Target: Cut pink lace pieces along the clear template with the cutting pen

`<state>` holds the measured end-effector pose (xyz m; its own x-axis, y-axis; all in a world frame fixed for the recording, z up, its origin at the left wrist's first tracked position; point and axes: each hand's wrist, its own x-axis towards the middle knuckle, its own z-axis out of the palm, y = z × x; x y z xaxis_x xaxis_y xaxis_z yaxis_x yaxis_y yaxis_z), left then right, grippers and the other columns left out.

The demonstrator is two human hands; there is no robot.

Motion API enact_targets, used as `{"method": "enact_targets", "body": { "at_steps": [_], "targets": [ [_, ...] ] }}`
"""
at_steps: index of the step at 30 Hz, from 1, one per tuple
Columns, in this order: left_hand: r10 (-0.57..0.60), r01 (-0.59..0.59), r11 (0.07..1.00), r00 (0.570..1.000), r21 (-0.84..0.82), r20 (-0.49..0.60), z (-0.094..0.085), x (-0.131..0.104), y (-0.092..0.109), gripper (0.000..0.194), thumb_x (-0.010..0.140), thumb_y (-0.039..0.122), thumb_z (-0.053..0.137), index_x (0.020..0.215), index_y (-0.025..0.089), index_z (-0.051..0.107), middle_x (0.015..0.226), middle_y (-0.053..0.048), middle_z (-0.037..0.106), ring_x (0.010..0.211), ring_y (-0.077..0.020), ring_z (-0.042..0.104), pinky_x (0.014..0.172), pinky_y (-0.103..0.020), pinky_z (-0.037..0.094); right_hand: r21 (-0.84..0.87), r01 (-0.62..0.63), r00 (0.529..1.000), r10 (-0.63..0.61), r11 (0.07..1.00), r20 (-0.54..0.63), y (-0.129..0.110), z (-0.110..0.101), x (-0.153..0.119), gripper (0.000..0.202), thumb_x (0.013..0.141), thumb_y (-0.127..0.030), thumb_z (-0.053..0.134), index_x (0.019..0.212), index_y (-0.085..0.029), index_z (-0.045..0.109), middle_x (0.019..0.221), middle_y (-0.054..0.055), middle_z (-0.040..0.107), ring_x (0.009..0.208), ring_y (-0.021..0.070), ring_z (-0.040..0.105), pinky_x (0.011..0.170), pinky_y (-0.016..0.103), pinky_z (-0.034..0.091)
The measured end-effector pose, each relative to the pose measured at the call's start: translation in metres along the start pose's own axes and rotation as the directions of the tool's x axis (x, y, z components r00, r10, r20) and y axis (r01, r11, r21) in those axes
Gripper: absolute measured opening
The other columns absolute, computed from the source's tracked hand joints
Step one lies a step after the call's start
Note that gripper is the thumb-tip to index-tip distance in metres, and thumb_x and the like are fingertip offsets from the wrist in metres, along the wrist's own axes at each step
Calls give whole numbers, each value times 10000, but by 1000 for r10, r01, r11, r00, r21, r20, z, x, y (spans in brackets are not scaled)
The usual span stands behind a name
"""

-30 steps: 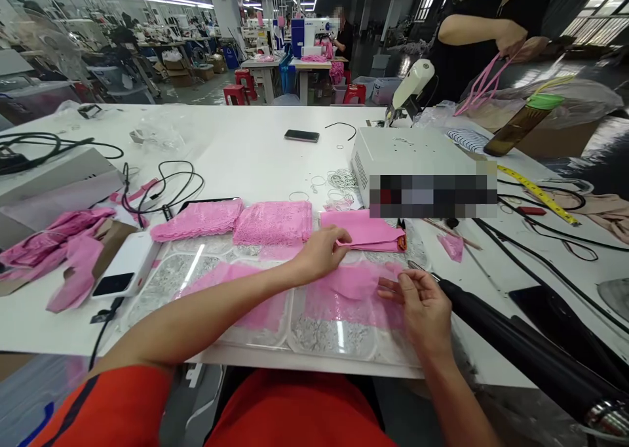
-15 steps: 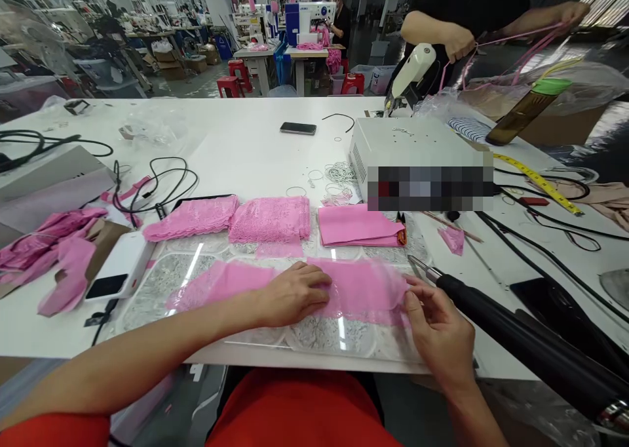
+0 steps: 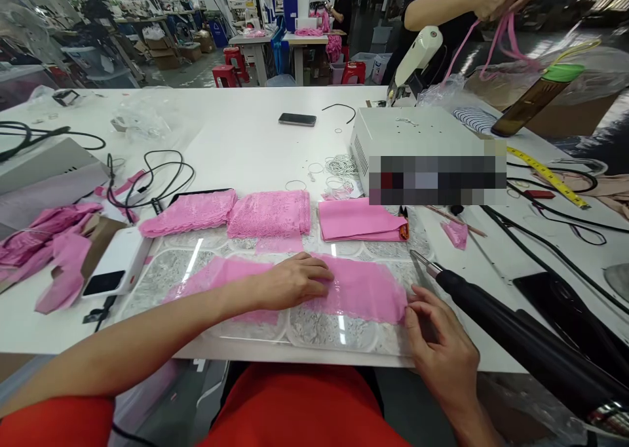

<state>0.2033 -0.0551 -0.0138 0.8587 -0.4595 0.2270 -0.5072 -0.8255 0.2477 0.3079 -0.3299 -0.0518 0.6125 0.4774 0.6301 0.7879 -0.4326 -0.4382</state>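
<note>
A sheer pink fabric piece (image 3: 366,286) lies spread over a clear mat (image 3: 334,335) with a grey-white pattern beneath. My left hand (image 3: 299,280) rests palm down on its left part, fingers lying on the cloth. At the right end, my right hand (image 3: 437,335) pinches the fabric's edge between thumb and fingers. More pink lace fabric (image 3: 221,273) shows behind my left forearm. Beyond the mat's middle are two lace stacks, a left stack (image 3: 194,214) and a right stack (image 3: 270,212), plus a folded smooth pink cloth (image 3: 358,221). A black-handled pointed tool (image 3: 472,296) lies just right of my right hand.
A metal box (image 3: 422,132) stands behind the folded cloth. Cables (image 3: 162,165) and a white device (image 3: 115,263) lie left. A yellow tape measure (image 3: 548,177) and tilted bottle (image 3: 538,99) are right. Across the table, a co-worker's hands (image 3: 506,1) hold pink strips.
The fabric's right end has settled flatter onto the mat. My right hand has shifted slightly, still at its edge, while the left stays put. The co-worker's hands have come together, gathering the pink strips.
</note>
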Motion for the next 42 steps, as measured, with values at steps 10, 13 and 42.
{"method": "enact_targets", "body": {
  "at_steps": [10, 13, 42],
  "targets": [
    [26, -25, 1000, 999, -14, 43, -8, -2, -6, 286, 1000, 189, 429, 957, 172, 711, 1185, -94, 681, 1112, -223, 602, 893, -345, 448, -72, 51, 999, -51, 996, 0, 1, 0, -6, 66, 870, -173, 570, 919, -204, 600, 1113, 107, 685, 1000, 221, 678, 849, 355, 570],
    [52, -52, 999, 997, -6, 55, -9, -5, -10, 302, 1004, 186, 408, 976, 175, 709, 1201, -96, 675, 1128, -226, 596, 903, -352, 454, -76, 47, 999, -46, 996, 11, 0, -1, -6, 88, 855, -159, 573, 920, -211, 603, 1132, 103, 681, 1012, 225, 676, 842, 360, 585],
    [135, -136, 991, 974, -4, 184, 24, 48, -10, 516, 995, 440, 451, 1475, 268, 372, 1560, -83, 306, 1456, -279, 260, 1200, -515, 145, 5, -17, 1000, 17, 1000, -12, 12, -16, -24, 282, 847, -70, 529, 1044, -220, 663, 1155, 100, 672, 1053, 217, 673, 844, 327, 623]
  ]
}}
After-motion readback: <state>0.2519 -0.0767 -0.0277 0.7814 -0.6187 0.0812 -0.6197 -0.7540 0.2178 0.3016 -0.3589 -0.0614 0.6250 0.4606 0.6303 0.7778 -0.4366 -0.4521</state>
